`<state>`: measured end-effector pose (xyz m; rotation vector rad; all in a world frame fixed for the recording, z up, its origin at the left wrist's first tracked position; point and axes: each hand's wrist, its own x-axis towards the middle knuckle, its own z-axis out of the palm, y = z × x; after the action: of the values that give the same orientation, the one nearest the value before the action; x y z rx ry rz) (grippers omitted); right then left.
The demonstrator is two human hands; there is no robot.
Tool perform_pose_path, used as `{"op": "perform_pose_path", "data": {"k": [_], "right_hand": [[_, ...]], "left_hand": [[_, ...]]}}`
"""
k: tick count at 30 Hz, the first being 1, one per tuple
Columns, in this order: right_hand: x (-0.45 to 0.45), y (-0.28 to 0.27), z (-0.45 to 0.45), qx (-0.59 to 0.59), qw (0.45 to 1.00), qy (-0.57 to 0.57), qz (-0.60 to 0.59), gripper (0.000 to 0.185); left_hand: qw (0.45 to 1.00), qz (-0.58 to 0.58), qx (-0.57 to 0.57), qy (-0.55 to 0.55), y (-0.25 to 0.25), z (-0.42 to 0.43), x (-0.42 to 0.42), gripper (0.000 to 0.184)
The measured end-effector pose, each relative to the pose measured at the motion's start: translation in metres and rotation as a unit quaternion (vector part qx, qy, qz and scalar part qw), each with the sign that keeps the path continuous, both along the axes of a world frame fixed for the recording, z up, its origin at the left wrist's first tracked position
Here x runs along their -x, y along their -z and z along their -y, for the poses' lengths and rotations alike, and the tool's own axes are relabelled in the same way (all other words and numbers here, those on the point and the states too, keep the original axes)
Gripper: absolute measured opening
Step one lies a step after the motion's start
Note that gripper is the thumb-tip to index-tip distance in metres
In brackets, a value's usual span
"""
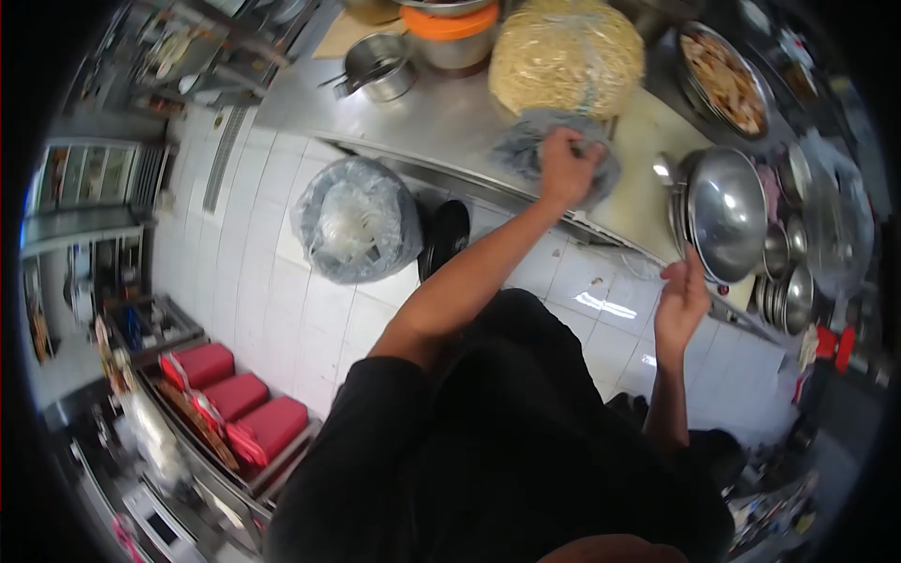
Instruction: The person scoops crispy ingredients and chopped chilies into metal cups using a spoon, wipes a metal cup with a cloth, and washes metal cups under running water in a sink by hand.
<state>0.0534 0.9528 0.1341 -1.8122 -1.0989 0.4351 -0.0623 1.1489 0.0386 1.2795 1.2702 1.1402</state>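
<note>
My left hand (568, 169) is closed on a crumpled dark grey sheet (521, 145), cloth or thin plastic, smeared by motion. It is over the counter's front edge, just below a large clear bag of pale yellow strips (568, 56). At the right, my right hand (680, 305) has its fingers at the lower rim of a big shiny metal bowl (729, 211). The bowl's inside faces me, and another rim shows behind its left side. A whitish cutting board (648, 141) lies between the two hands.
A saucepan (380, 68) and an orange-rimmed container (450, 33) stand on the steel counter (441, 113). A bowl of brownish food pieces (723, 80) is at the back right. Smaller metal bowls (788, 300) sit at right. A lined bin (357, 220) stands on the tiled floor beside my shoe (449, 235).
</note>
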Motion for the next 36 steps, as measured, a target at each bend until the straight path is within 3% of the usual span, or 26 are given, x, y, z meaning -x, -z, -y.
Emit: {"op": "perform_pose_path", "data": {"k": [1, 3, 5, 6, 7, 9, 11, 12, 15, 17, 18, 20, 22, 24, 27, 29, 33, 36], "right_hand": [[0.015, -0.022, -0.004, 0.026, 0.984, 0.062, -0.165, 0.035], [0.026, -0.020, -0.015, -0.064, 0.914, 0.047, -0.398, 0.033], [0.021, -0.017, -0.028, -0.031, 0.769, -0.036, -0.637, 0.037], [0.019, -0.014, -0.035, -0.016, 0.688, -0.120, -0.715, 0.035], [0.021, -0.009, -0.045, 0.009, 0.588, -0.192, -0.785, 0.033], [0.035, -0.003, -0.066, 0.034, 0.557, -0.275, -0.783, 0.037], [0.060, -0.021, -0.072, 0.058, 0.533, -0.284, -0.795, 0.040], [0.067, -0.024, -0.077, 0.079, 0.537, -0.339, -0.768, 0.037], [0.091, -0.025, -0.093, 0.113, 0.635, -0.458, -0.612, 0.031], [0.116, -0.023, -0.100, 0.128, 0.671, -0.507, -0.525, 0.022], [0.132, -0.022, -0.100, 0.125, 0.692, -0.521, -0.483, 0.021], [0.167, -0.019, -0.092, 0.116, 0.725, -0.542, -0.409, 0.017], [0.200, -0.007, -0.080, 0.136, 0.717, -0.565, -0.384, 0.017], [0.239, 0.000, -0.053, 0.157, 0.719, -0.566, -0.370, 0.017], [0.298, 0.019, 0.002, 0.178, 0.692, -0.630, -0.304, 0.012], [0.343, 0.013, 0.065, 0.191, 0.709, -0.632, -0.247, 0.007], [0.422, 0.042, 0.159, 0.192, 0.602, -0.759, -0.154, 0.012], [0.472, 0.040, 0.231, 0.152, 0.554, -0.816, -0.058, 0.014]], "left_hand": [[0.998, -0.027, -0.044, 0.028, 0.004, 0.007, -0.006, 0.041], [0.991, -0.070, -0.076, 0.084, 0.009, 0.023, -0.008, 0.054], [0.976, -0.162, -0.089, 0.118, -0.013, 0.037, 0.002, 0.056], [0.965, -0.171, -0.163, 0.116, -0.016, 0.041, 0.011, 0.057], [0.950, -0.212, -0.199, 0.111, -0.016, 0.042, 0.017, 0.056], [0.967, -0.172, -0.151, 0.112, -0.026, 0.048, 0.032, 0.054], [0.962, -0.197, -0.140, 0.127, -0.033, 0.054, 0.055, 0.055], [0.964, -0.199, -0.123, 0.125, -0.041, 0.059, 0.073, 0.055], [0.966, -0.219, -0.088, 0.104, -0.050, 0.087, 0.130, 0.054], [0.962, -0.252, -0.079, 0.072, -0.039, 0.114, 0.173, 0.052], [0.953, -0.262, -0.150, -0.018, -0.013, 0.132, 0.192, 0.049], [0.954, -0.294, -0.032, -0.057, -0.027, 0.192, 0.253, 0.046], [0.937, -0.273, -0.048, -0.215, 0.008, 0.263, 0.302, 0.044], [0.902, -0.230, 0.043, -0.362, 0.005, 0.357, 0.340, 0.039], [0.767, -0.193, 0.183, -0.585, 0.015, 0.505, 0.363, 0.037], [0.706, -0.145, 0.173, -0.671, 0.024, 0.594, 0.358, 0.036], [0.578, -0.105, 0.165, -0.792, 0.017, 0.729, 0.314, 0.034], [0.485, -0.038, 0.174, -0.856, -0.003, 0.787, 0.273, 0.030]]}}
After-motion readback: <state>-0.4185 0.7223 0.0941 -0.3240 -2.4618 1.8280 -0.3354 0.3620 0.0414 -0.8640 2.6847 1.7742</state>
